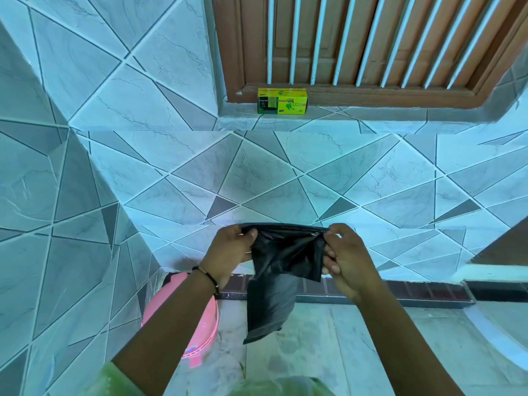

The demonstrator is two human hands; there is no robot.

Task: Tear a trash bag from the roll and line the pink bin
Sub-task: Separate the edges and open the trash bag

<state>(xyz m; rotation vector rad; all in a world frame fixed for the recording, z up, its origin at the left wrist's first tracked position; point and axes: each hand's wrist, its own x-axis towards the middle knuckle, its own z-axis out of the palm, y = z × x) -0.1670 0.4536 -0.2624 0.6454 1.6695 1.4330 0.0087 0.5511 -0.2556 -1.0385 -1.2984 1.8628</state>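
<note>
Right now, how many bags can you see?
1: a black bag held between the left hand and right hand. More may be hidden in the box on the sill.

tiled wall (285,178) | barred window (371,38) | floor (343,352)

Black trash bag (281,270), pink bin (207,324)

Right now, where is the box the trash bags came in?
The green bag box sits on the tiled window ledge at the top centre of the head view, against the wooden window frame.
</note>
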